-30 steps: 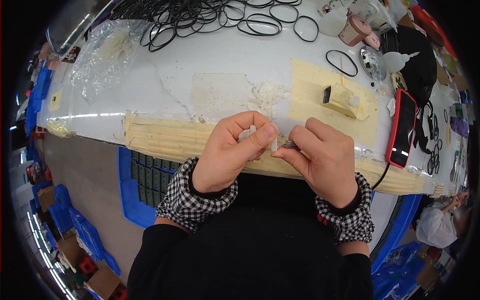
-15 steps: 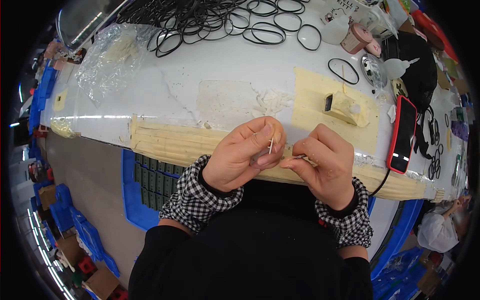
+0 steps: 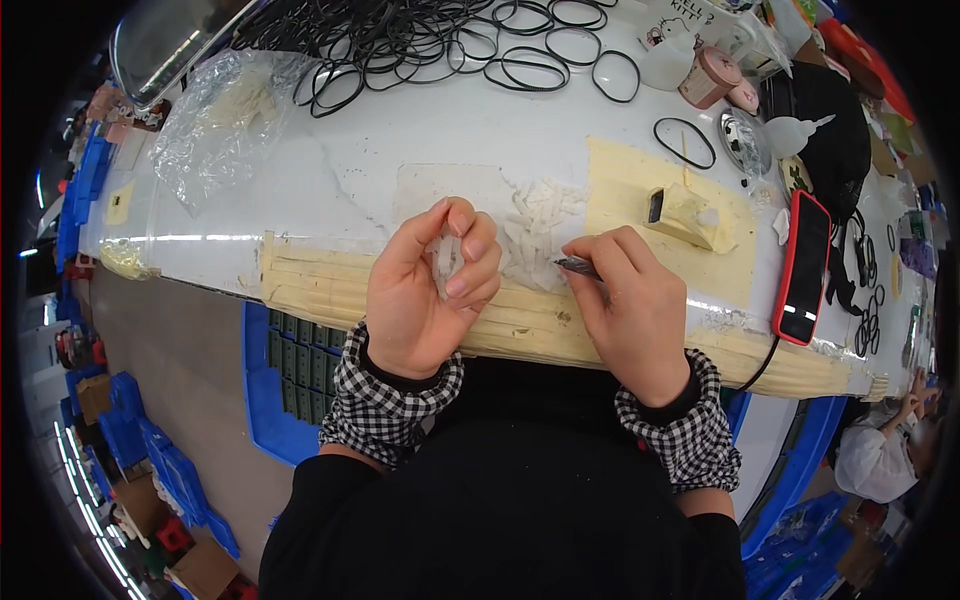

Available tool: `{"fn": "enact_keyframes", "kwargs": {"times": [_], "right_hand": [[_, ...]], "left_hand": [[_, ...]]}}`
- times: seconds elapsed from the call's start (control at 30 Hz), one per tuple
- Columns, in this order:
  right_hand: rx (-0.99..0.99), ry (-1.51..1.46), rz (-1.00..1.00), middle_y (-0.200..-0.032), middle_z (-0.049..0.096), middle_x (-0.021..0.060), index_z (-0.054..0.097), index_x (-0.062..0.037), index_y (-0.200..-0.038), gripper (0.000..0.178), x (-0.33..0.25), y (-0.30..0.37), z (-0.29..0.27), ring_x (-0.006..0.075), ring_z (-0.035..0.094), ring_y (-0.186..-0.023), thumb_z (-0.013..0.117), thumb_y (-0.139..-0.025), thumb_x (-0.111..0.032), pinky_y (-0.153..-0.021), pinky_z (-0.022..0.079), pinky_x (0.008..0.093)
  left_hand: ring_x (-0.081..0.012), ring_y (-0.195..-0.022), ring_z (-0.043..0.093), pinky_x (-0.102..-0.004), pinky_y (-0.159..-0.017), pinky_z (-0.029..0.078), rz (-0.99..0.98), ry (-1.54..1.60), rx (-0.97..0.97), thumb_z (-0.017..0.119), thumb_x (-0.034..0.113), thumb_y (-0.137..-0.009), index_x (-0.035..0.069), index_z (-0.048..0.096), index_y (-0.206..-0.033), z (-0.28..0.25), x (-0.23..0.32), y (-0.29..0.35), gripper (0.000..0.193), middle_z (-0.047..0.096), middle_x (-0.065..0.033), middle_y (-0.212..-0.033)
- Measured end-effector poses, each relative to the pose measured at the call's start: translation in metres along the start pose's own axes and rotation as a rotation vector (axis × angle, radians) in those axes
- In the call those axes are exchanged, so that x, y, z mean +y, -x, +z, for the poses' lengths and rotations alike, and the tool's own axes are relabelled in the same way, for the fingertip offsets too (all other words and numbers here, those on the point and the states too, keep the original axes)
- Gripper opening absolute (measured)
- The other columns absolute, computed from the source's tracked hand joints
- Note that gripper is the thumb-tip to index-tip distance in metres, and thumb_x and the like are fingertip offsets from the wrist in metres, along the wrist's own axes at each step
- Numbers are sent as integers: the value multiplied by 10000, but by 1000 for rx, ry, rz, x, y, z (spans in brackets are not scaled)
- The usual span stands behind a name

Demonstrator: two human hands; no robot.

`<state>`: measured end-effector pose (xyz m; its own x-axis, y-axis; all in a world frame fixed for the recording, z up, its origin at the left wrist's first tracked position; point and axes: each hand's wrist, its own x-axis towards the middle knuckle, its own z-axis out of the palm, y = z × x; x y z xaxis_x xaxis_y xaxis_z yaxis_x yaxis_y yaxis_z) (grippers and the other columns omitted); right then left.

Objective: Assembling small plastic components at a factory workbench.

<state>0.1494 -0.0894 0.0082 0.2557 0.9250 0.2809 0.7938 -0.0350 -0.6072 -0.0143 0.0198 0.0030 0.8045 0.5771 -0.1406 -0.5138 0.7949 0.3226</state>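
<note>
My left hand [image 3: 425, 300] is raised over the table's near edge, its fingers curled around something small, clear and whitish [image 3: 449, 262] that is partly hidden in the palm. My right hand [image 3: 635, 300] pinches a pair of dark metal tweezers [image 3: 578, 267], with the tips pointing left. Just beyond those tips, a loose pile of short white strips [image 3: 535, 235] lies on the white tabletop. The two hands are apart from each other.
Black rubber loops [image 3: 400, 40] heap at the back, beside a crumpled clear bag [image 3: 230, 120]. On the right are a yellow tape-covered block [image 3: 690, 220] and a red-cased phone [image 3: 806, 270] with a cable. Yellow tape covers the front edge [image 3: 330, 285]. A blue crate [image 3: 262, 400] stands below left.
My hands have moved apart, the left going leftward and the right tilting down toward the table. The white strip at my left fingertips no longer shows there. The pile of strips looks larger.
</note>
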Motion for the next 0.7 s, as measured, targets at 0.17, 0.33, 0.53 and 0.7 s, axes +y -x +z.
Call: {"fn": "enact_keyframes", "kwargs": {"times": [0.17,0.33,0.53,0.7], "right_hand": [[-42,94,-21,-828,551,31,614,-86,-911,204,-4,-9,5,212,598,-649,689,-722,-62,-546,469,315],[-53,58,8,-827,554,44,614,-82,-898,198,2,-8,5,224,594,-649,687,-716,-55,-556,467,315],[-31,23,54,-814,553,59,598,-68,-854,143,2,-8,0,242,593,-653,680,-736,-70,-557,464,328],[-49,27,63,-821,555,68,577,-62,-867,154,2,-7,-10,259,589,-652,664,-740,-55,-554,460,342]], "left_hand": [[-82,-554,386,-204,-505,311,-25,10,9,346,225,-989,72,481,-871,-2,-1,2,236,492,-43,-784],[-70,-537,375,-197,-469,316,-11,-62,113,340,212,-994,63,458,-879,6,-4,3,222,426,-28,-769],[-70,-539,373,-198,-475,315,-28,-96,123,358,209,-991,56,460,-882,6,-6,3,214,430,-30,-772],[-68,-541,367,-196,-484,310,-12,-129,143,367,213,-991,53,462,-884,5,-6,5,214,442,-32,-778]]}}
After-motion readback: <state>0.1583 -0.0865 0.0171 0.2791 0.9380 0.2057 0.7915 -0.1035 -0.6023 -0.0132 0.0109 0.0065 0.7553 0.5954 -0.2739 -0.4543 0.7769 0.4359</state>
